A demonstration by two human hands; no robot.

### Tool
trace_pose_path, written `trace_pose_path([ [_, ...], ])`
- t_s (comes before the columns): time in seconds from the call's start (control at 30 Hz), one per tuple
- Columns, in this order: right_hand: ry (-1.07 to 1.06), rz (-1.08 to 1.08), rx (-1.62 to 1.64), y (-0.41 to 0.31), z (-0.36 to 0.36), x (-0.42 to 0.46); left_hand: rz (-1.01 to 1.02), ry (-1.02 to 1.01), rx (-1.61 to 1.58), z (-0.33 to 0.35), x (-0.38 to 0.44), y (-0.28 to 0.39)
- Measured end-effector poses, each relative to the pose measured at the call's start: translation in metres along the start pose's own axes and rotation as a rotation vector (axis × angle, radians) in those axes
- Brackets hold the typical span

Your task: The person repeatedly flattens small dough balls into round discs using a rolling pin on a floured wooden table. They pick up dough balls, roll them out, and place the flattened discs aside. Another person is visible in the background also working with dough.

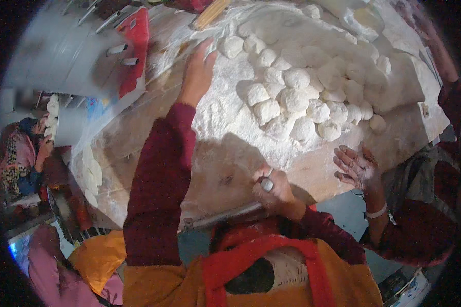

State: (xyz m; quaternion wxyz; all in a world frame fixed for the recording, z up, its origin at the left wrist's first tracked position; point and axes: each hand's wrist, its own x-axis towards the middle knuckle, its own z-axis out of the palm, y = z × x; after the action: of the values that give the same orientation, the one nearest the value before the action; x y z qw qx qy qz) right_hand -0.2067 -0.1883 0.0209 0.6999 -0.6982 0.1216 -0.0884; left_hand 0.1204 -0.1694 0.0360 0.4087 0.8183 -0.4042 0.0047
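Observation:
My left hand (198, 73) reaches over the floured work board (215, 165), thumb and finger apart, and nothing shows in it. Just right of its fingertips lies a flour-dusted dough ball (231, 46). A large cluster of dough balls (296, 99) spreads to the right over loose flour (226, 115). Near the board's front edge, my right hand (278, 188) is closed around a rod-like tool (267, 184). Only its pale round end shows clearly; my fingers hide the rest.
At right, a co-worker's open hand (355, 167) with a bracelet hovers by the board. Flat dough rounds (91, 169) lie at the left edge. Behind them, another person (23, 157) handles pale rounds. A red-edged panel (136, 53) and a wooden tool (211, 14) stand farther off.

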Motion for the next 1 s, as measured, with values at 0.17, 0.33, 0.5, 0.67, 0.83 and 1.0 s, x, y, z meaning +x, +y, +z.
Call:
trace_pose_path([
  [0.17, -0.088, -0.14, -0.114, -0.013, -0.006, 0.009, 0.167, -0.154, 0.076, 0.041, 0.037, -0.027],
  [0.33, -0.025, -0.178, -0.016, -0.001, -0.002, 0.012, 0.132, -0.134, 0.117, 0.016, -0.036, -0.015],
  [0.5, -0.015, 0.034, 0.033, -0.009, 0.0, 0.001, -0.192, -0.074, -0.158, -0.039, -0.154, 0.019],
  [0.67, 0.045, -0.039, 0.041, -0.004, 0.003, 0.003, -0.343, -0.154, -0.181, -0.055, -0.21, 0.056],
  [0.83, 0.088, -0.092, 0.024, -0.012, 0.006, 0.002, -0.112, -0.017, 0.241, -0.053, -0.218, 0.056],
  [1.0, 0.106, -0.027, 0.111, -0.013, 0.01, -0.005, 0.202, -0.246, 0.417, -0.036, -0.216, 0.044],
])
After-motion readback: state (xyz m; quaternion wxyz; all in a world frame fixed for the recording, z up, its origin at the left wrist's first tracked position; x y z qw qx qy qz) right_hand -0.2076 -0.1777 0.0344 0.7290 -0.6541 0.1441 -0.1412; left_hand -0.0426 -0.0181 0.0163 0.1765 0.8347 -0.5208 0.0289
